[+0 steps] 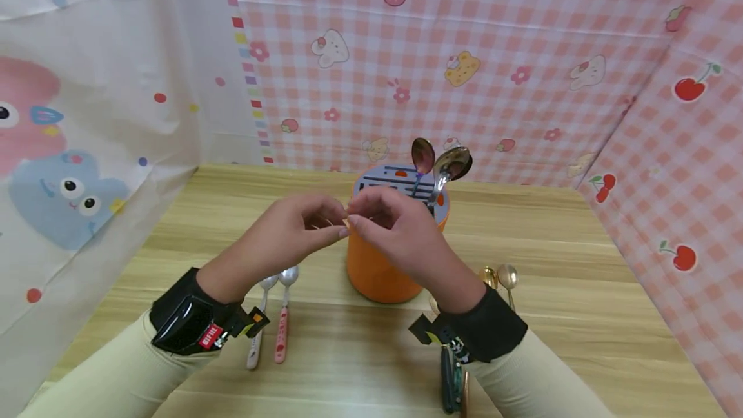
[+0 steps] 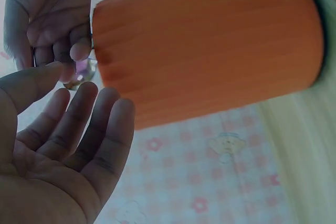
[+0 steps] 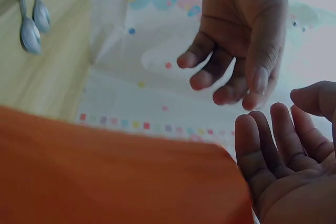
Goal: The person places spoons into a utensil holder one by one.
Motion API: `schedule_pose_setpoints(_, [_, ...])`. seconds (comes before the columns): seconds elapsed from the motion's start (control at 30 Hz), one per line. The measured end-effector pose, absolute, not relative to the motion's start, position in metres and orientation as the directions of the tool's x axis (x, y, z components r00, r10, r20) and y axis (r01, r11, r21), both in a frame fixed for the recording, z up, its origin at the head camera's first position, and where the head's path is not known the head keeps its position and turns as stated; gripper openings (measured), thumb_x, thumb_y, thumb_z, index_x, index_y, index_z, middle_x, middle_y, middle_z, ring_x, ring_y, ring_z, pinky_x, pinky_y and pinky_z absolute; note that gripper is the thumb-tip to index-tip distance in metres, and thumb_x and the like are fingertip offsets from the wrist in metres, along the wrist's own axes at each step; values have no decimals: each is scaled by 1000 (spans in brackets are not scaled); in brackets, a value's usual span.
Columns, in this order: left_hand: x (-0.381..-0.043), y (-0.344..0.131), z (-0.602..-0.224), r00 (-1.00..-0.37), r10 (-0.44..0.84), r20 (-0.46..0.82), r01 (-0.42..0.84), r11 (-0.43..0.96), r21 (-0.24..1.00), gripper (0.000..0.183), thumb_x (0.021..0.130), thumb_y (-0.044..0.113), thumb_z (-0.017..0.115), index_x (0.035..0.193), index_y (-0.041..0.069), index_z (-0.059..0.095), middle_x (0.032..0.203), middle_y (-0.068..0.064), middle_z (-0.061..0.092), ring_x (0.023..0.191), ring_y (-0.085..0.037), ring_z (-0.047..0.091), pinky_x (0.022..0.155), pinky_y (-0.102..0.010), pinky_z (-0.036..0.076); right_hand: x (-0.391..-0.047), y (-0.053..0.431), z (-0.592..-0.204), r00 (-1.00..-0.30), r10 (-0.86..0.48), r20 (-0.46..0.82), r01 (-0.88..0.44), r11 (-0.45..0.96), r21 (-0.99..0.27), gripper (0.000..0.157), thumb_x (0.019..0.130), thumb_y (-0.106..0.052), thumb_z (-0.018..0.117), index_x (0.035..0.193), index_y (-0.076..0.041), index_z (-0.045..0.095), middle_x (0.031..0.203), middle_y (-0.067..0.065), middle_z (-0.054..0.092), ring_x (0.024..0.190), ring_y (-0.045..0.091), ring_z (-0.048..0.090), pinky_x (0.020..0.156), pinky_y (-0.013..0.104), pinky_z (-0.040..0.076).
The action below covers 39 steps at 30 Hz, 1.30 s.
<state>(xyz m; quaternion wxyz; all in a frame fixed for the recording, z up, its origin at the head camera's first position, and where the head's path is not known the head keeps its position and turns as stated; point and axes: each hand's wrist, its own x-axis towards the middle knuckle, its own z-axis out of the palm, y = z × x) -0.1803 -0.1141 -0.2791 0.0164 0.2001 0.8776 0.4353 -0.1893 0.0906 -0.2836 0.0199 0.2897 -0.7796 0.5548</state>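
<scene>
My left hand (image 1: 296, 221) and right hand (image 1: 400, 228) meet in front of an orange utensil holder (image 1: 377, 269), fingertips close together. Both have loosely bent fingers and hold nothing; the wrist views show bare palms and spread fingers. The holder stands upright and has a grey slotted top (image 1: 377, 176), partly hidden by my right hand. Two spoons stand in it bowl up: a purple-tinted spoon (image 1: 423, 155) and a larger silver spoon (image 1: 453, 163).
Left on the wooden table lie a pink-handled spoon (image 1: 281, 334) and a white-handled spoon (image 1: 253, 350). Gold-coloured spoons (image 1: 507, 276) and dark green handles (image 1: 447, 382) lie at the right, partly under my right forearm. Patterned cloth (image 1: 464, 31) hangs behind and at both sides.
</scene>
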Motion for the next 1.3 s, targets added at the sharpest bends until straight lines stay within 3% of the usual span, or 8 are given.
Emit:
schedule_pose_setpoints(0.23, [-171,-134,-305,-955,287,70,236,598,766,15,93,29,68,106,21,67,105,0,68,95,-18,63,81,-42,53,-184,65,-300,-789,-506,348,-517,242,-821,14,93,-13,68,106,-12,66,97,0,67,88,10,62,79,34,55])
schedule_pose_setpoints(0.53, [-161,-161,-349,-986,162,-26,89,661,745,19,92,30,68,101,12,67,94,-4,68,88,-21,64,71,-38,52,-192,33,-351,-801,-567,195,-444,342,-828,12,92,-13,67,104,-11,67,92,-3,66,83,10,60,73,27,53])
schedule_pose_setpoints(0.73, [-156,-168,-382,-986,116,-119,-3,708,706,23,90,26,70,103,7,67,85,-4,66,70,-16,56,57,-32,46,-198,14,-387,-826,-559,70,-345,405,-847,9,91,-14,68,100,-12,68,89,-3,66,79,12,59,59,23,50])
schedule_pose_setpoints(0.9, [-149,-167,-403,-974,102,-202,-63,735,675,24,86,23,73,98,4,65,78,-5,62,60,-15,54,51,-31,46,-202,1,-411,-830,-557,19,-316,442,-840,6,91,-16,68,96,-13,67,87,-4,66,73,11,56,56,22,46])
schedule_pose_setpoints(1.3, [-141,-170,-418,-975,80,-210,-64,797,600,21,83,22,75,81,8,61,69,-2,58,59,-17,51,52,-32,42,-203,-23,-443,-854,-520,-17,-328,564,-758,5,86,-17,69,85,-14,65,70,-7,60,63,7,52,56,19,42])
